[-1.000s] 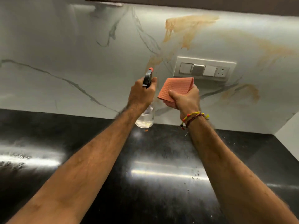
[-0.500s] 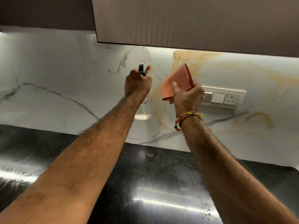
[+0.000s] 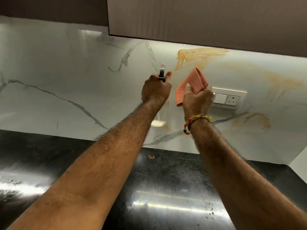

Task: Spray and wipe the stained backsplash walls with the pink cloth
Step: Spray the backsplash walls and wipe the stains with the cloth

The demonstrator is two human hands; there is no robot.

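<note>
Switch panel [image 3: 227, 98] sits partly behind right hand [image 3: 196, 101] clutching pink cloth [image 3: 191, 83]; left hand [image 3: 155, 90] grips spray bottle [image 3: 162, 73].

The backsplash [image 3: 66, 83] looks like polished, grey-veined marble, smeared with matt orange stains [image 3: 199, 54]. The cloth [image 3: 191, 83] is pink waffle-textured fabric. The counter [image 3: 166, 188] is glossy black stone. The bottle [image 3: 158, 121] is clear plastic. The cabinet [image 3: 199, 19] is matt brown.
</note>
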